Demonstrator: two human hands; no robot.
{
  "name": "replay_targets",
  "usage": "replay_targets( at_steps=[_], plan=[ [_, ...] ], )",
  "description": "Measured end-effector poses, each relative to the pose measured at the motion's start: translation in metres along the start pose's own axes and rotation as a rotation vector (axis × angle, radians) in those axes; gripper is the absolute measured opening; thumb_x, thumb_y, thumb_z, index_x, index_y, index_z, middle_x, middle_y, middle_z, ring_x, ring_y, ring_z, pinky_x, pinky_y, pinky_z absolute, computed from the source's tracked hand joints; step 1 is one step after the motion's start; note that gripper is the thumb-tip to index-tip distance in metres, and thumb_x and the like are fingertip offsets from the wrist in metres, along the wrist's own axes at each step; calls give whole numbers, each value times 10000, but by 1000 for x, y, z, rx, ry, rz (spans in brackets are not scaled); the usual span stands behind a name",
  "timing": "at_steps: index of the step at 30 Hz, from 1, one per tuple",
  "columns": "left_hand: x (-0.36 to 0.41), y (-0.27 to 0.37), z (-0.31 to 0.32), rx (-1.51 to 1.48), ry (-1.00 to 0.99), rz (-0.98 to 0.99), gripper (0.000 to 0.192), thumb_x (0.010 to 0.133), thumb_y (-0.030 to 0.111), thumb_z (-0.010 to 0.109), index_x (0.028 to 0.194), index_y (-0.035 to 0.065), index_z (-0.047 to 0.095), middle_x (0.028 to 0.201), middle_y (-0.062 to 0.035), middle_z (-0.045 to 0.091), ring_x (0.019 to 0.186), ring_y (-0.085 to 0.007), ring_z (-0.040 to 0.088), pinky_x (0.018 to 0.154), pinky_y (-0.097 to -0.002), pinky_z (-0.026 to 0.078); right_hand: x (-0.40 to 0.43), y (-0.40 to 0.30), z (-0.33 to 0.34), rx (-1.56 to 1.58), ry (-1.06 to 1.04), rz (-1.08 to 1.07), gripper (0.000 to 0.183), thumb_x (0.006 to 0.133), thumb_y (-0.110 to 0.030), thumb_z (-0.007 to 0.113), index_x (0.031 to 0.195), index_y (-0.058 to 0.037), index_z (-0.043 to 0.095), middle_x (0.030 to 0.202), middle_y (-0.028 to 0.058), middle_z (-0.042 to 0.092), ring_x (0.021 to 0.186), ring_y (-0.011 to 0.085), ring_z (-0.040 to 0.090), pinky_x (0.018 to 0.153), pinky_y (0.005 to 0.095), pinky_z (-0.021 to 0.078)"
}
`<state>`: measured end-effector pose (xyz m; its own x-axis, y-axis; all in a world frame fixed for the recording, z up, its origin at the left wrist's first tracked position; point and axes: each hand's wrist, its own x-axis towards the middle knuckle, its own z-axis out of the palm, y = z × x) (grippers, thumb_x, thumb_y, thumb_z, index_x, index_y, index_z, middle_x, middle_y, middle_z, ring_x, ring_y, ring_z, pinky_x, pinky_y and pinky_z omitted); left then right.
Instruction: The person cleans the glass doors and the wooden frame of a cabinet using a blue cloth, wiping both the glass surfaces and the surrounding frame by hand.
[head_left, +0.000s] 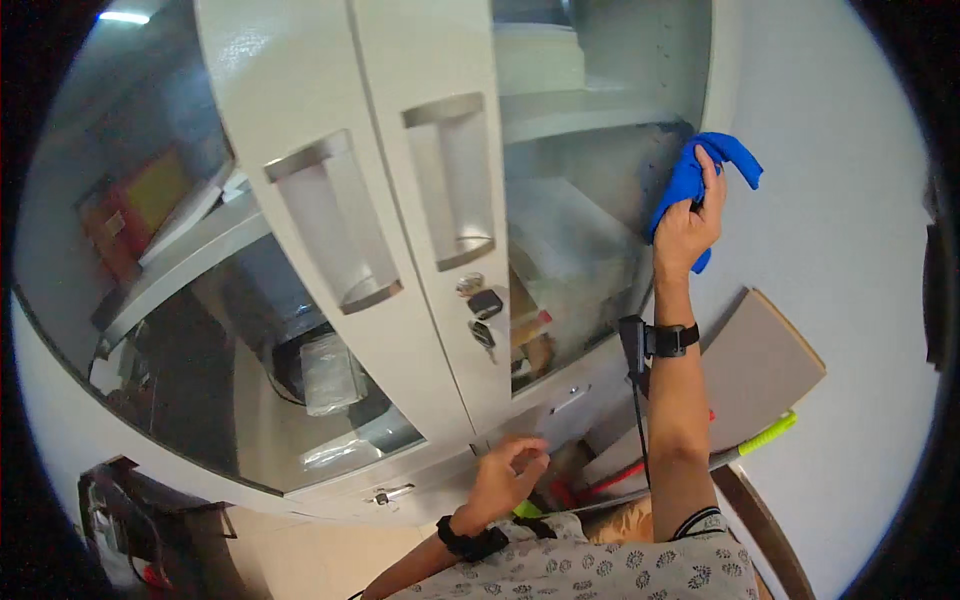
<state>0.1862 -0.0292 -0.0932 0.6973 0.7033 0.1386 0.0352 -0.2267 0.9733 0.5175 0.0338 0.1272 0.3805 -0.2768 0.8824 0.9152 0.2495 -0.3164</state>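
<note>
My right hand grips a blue cloth and presses it against the right edge of the right glass door of a white metal cabinet. Part of the cloth hangs over past the door's edge. The glass bears a hazy smear near the cloth. My left hand is raised in front of the cabinet's lower part, fingers loosely curled, holding nothing. Two recessed handles sit side by side at the middle of the doors. Below the right one, keys hang at the lock.
Behind the glass are shelves with papers, a red and yellow box and plastic-wrapped items. A board leans on the wall at right, near a rod with a yellow-green grip. A dark object stands at lower left.
</note>
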Motion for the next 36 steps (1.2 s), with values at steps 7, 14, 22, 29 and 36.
replay_targets(
  at_steps=[7, 14, 22, 29, 36],
  plan=[
    [3, -14, -6, 52, 48, 78, 245, 939, 170, 722, 1155, 54, 718, 1094, -105, 714, 928, -166, 704, 787, -309, 565, 3, -94, 41, 61, -35, -182, 374, 852, 40, 621, 1193, -52, 741, 1256, 198, 674, 1217, 364, 616, 1063, 395, 452],
    [11, -20, -6, 22, -14, 81, 234, 933, 137, 724, 1130, 12, 706, 1094, -111, 714, 911, -186, 717, 808, -314, 583, -3, -179, 36, 373, -674, -485, 428, 748, -24, 770, 1174, -52, 736, 1308, 176, 669, 1197, 337, 639, 1002, 414, 515],
    [22, -16, -2, -16, -114, 22, 189, 962, 116, 705, 1129, 27, 713, 1122, -115, 715, 996, -185, 697, 879, -326, 571, 6, -192, 75, 745, -537, -849, 132, 808, -172, 725, 916, -120, 670, 1384, 125, 615, 1361, 330, 513, 1058, 468, 458],
    [29, -14, 0, 37, -107, 5, 213, 942, 137, 732, 1128, 33, 719, 1076, -117, 707, 967, -185, 697, 820, -321, 577, 35, -132, 56, 608, -535, -907, 261, 770, -148, 750, 1015, -77, 694, 1330, 168, 665, 1305, 385, 563, 1082, 487, 451],
    [34, -27, 10, 165, -180, 10, 252, 920, 141, 754, 1140, 27, 713, 1115, -124, 711, 956, -188, 709, 821, -328, 587, 66, -50, 46, 248, -356, -708, 358, 786, -38, 737, 1134, -20, 657, 1391, 176, 614, 1320, 438, 541, 1097, 511, 444]
  ],
)
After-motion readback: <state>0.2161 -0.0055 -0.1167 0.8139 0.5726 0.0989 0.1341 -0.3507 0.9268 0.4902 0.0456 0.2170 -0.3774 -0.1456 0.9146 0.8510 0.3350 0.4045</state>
